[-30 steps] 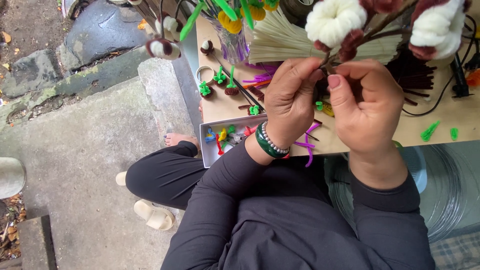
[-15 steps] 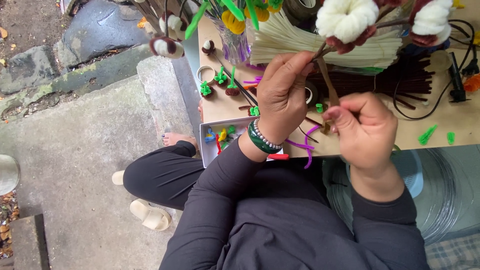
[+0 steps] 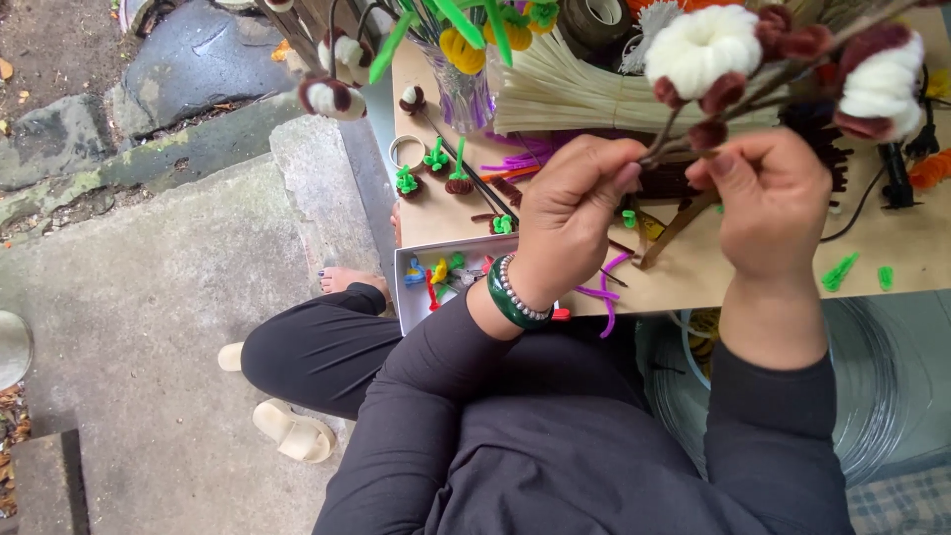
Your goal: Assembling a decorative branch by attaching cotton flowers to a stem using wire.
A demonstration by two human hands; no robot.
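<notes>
I hold a sprig (image 3: 693,134) of fuzzy white-and-brown flowers up over the table (image 3: 911,267). My left hand (image 3: 575,213) pinches the thin stems between thumb and fingertips, closed tight on them just below the blooms. My right hand (image 3: 768,198) is closed too, thumb and forefinger nipping the same stems from the right side, close to a small brown bud (image 3: 707,135). A brown strip (image 3: 679,226) hangs down from between my hands toward the tabletop. The big white flower (image 3: 701,45) sits above my left fingers; a second one (image 3: 877,74) sticks out above my right hand.

On my left wrist are a green bangle (image 3: 507,302) and a bead bracelet. Below the left hand, at the near edge of the table, a white tray (image 3: 404,287) holds small coloured bits, and purple pipe cleaners (image 3: 604,297) curl over the edge. Farther off stand a glass vase (image 3: 464,94) and a bundle of pale sticks (image 3: 584,94). Small green pieces (image 3: 838,272) lie at the right. My black-clad knee and a cream sandal (image 3: 292,431) are over the concrete at the left.
</notes>
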